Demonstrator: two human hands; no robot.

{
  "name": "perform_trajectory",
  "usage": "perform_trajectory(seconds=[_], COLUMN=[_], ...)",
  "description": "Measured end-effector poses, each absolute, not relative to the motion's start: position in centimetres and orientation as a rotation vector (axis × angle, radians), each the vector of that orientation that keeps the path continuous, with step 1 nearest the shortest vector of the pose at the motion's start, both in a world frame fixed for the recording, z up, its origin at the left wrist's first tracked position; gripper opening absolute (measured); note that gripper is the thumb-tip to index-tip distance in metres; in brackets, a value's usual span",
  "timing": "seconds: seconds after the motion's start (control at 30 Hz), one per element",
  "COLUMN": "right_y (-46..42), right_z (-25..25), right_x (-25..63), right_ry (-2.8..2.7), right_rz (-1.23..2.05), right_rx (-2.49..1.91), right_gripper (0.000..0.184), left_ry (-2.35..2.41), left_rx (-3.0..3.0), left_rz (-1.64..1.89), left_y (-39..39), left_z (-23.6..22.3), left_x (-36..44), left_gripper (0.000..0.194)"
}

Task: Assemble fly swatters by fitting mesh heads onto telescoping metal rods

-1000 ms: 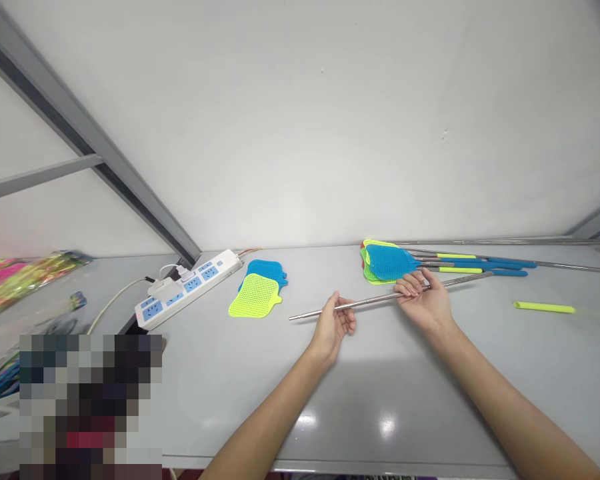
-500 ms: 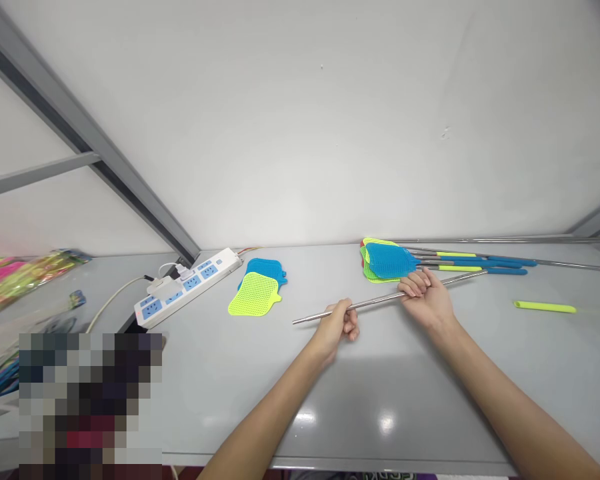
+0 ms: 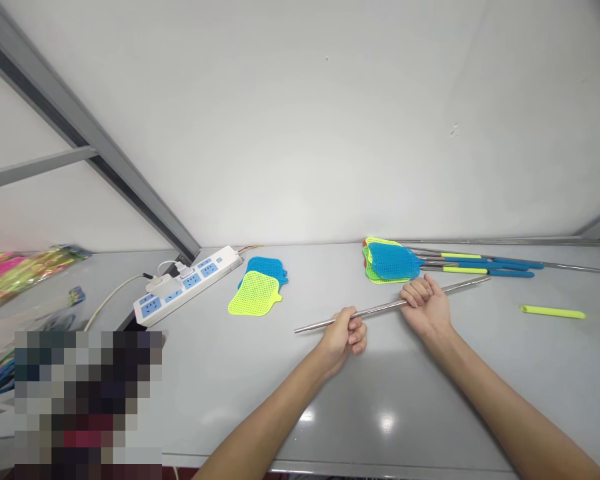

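A thin telescopic metal rod (image 3: 380, 309) is held over the grey table (image 3: 390, 387), running from lower left to upper right. My left hand (image 3: 346, 335) is closed around its left part, with a short bare end sticking out past the fist. My right hand (image 3: 425, 300) is closed around the middle of the rod. Just beyond my right hand lies a pile of finished fly swatters (image 3: 395, 261) with blue and yellow-green heads and coloured handles. Loose swatter heads, yellow-green (image 3: 255, 295) over blue (image 3: 267, 269), lie to the left of the rod.
A white power strip (image 3: 185, 283) with a cable lies at the left back. A loose yellow-green handle sleeve (image 3: 553, 311) lies at the right. Long bare rods (image 3: 570, 267) rest along the back wall. Bags of coloured parts (image 3: 25, 270) sit at far left.
Both hands have tightened from loose fingers into fists round the rod. The rod has come a little nearer to me, and the left hand has slid slightly right.
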State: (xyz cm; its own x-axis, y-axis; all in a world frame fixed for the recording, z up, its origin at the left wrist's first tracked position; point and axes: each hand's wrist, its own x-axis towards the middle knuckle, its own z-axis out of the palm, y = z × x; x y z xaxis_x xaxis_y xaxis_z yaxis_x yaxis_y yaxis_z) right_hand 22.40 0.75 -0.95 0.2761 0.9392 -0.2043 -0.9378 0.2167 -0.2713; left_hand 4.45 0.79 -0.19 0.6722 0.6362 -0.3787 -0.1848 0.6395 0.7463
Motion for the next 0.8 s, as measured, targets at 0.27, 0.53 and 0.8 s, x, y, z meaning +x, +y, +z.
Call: perform_trajectory(seconds=[0.27,0.53,0.8], right_y=[0.6,0.4,0.2], right_z=[-0.9,-0.8,-0.5], right_x=[21.7,21.2,21.1], right_ry=[-0.001,-0.015,-0.011], right_rz=[1.302,1.302,1.276], right_rx=[-0.361,-0.37,-0.39], right_gripper=[0.036,0.037,0.037], left_ry=[0.611,0.543,0.563], left_rx=[0.632,0.522,0.507], left_rz=[0.505,0.462,0.427], left_y=[1.2,1.7,1.9], left_z=[-0.8,-1.0,-0.9], left_x=[4.1,3.8,3.8], left_gripper=[0.032,0.032,0.033])
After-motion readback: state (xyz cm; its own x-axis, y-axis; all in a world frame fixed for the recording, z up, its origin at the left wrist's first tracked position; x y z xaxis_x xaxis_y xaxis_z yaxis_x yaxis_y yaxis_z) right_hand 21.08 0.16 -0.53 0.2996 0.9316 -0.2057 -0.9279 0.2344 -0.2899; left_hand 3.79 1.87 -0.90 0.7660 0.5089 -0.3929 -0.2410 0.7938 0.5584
